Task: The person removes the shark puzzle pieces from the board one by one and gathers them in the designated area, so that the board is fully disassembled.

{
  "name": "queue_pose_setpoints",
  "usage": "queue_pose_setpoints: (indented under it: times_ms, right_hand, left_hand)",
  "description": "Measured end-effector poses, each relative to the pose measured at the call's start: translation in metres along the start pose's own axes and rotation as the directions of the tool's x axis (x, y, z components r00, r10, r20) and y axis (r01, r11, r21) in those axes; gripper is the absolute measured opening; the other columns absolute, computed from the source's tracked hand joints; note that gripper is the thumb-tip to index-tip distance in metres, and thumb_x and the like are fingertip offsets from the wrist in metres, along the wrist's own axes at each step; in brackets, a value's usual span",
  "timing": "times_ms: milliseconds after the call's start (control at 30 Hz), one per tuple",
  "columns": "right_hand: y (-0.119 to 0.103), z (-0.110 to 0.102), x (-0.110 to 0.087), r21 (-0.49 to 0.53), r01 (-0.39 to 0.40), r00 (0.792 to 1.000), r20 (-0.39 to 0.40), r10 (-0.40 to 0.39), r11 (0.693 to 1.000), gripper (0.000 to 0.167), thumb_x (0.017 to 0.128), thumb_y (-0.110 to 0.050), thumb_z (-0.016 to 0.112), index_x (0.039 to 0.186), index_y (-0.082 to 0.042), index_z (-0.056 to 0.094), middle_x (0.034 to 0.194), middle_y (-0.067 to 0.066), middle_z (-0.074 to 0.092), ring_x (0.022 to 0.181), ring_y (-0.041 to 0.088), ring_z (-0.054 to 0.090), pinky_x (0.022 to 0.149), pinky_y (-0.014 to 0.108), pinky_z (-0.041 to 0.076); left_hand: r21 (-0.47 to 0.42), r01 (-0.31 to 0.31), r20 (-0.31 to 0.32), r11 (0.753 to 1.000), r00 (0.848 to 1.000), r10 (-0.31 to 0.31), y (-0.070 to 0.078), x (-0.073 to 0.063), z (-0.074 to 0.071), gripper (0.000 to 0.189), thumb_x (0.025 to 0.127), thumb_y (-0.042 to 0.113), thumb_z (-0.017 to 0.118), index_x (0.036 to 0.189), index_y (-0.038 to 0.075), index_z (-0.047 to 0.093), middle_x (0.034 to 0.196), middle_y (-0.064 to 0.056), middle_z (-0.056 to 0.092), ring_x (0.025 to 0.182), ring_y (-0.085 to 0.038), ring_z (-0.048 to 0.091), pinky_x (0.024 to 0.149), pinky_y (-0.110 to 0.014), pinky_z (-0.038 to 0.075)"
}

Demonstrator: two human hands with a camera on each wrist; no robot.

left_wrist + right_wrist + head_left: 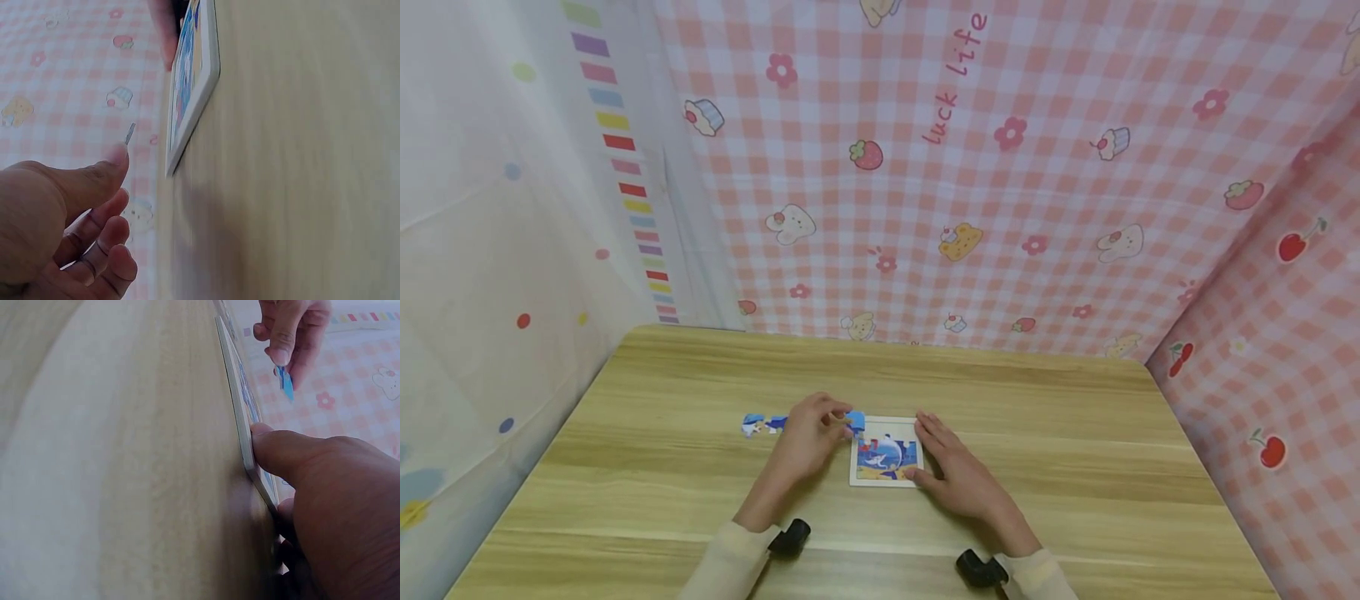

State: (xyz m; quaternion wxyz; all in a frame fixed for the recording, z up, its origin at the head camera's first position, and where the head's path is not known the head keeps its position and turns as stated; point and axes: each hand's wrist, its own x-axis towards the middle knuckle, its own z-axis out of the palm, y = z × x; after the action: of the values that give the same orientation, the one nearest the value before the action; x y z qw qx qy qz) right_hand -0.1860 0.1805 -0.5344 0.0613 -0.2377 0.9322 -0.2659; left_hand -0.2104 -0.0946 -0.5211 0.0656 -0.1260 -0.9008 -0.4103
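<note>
Holds a blue puzzle piece (856, 420) in the left hand (808, 433), pinched narrowly between thumb and finger, slightly tilted and raised just over the upper left corner of the white puzzle frame (853, 468), apart from the desk (1075, 467). Rests the right hand (958, 477) along the frame's right side, fingers long and fairly straight, thumb on top near the lower right corner; grips no piece there and apparently only steadies the frame.

Note the sea picture (887, 458) filling the lower part of the frame, with a bare pale strip (891, 426) above; judge that strip the likely place for the piece. Find the loose pieces (775, 424) on the desk, just left of the left hand; cannot tell how many.

To do this well, press the frame lightly from the right, enough to prevent sliding. Turn the piece to suit the corner and the knobs of its neighbours before lowering. Level it first, then set it straight down rather than pushing in at a slant, to avoid lifting pieces below. Finish with gentle fingertip pressure over the joint. On meeting resistance, lift, turn and try again instead of forcing.
</note>
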Motion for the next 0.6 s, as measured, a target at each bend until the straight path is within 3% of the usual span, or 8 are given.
queue_pose_setpoints:
  times_ms: [167, 433, 600]
  right_hand:
    - [0.0, -0.001, -0.001, -0.003, -0.011, 1.0, 0.013, 0.011, 1.0, 0.077, 0.1, -0.04, 0.065, 0.159, -0.004, 0.032, 0.17, 0.009, 0.024, 0.159, 0.031, 0.019, 0.125, 0.052, 0.025]
    - [0.0, 0.0, 0.0, 0.001, -0.003, 1.0, 0.002, 0.003, 1.0, 0.077, 0.1, -0.041, 0.065, 0.159, -0.003, 0.033, 0.17, 0.011, 0.025, 0.159, 0.032, 0.019, 0.126, 0.051, 0.024]
    - [0.0, 0.001, -0.001, -0.006, 0.008, 1.0, -0.014, -0.008, 1.0, 0.077, 0.099, -0.04, 0.066, 0.158, -0.001, 0.034, 0.169, 0.013, 0.026, 0.158, 0.034, 0.021, 0.125, 0.052, 0.024]
  left_hand:
    - [0.034, 0.021, -0.003, 0.999, 1.0, -0.021, -0.006, -0.001, -0.013, 0.025, 0.086, 0.014, 0.082, 0.111, 0.01, 0.078, 0.098, 0.0, 0.069, 0.085, -0.014, 0.057, 0.074, -0.029, 0.048]
    - [0.121, 0.006, 0.016, 0.993, 1.0, -0.008, -0.02, -0.003, -0.031, 0.026, 0.086, 0.016, 0.083, 0.11, 0.009, 0.078, 0.094, 0.0, 0.067, 0.08, -0.013, 0.053, 0.07, -0.026, 0.045]
    - [0.155, 0.026, 0.05, 0.988, 0.998, -0.034, -0.028, -0.004, -0.039, 0.028, 0.086, 0.015, 0.082, 0.113, 0.007, 0.077, 0.095, -0.001, 0.065, 0.084, -0.015, 0.056, 0.073, -0.03, 0.049]
